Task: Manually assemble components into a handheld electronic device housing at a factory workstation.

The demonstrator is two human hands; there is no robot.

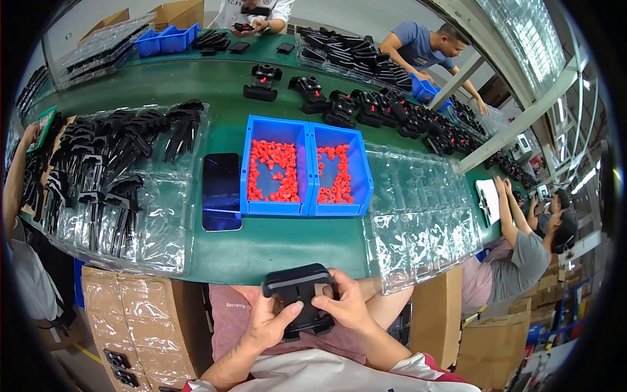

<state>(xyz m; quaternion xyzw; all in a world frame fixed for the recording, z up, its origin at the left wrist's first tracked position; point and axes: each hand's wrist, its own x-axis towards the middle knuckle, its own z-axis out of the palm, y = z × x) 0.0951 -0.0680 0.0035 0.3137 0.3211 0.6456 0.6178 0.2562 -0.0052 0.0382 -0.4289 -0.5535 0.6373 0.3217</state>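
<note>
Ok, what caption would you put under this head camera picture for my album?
Both hands, left hand and right hand, hold a black plastic part near blue bins of red caps.

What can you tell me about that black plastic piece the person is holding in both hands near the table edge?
The black plastic part looks like a moulded bracket, matt and hard, with a broad, rounded top bar and a narrower body below that ends in a wider foot. It is held in front of the person's body, just below the near edge of the green table, not resting on it. The left hand grips its lower left side with the thumb across the front; the right hand covers its right side. Fingers hide the middle.
</note>
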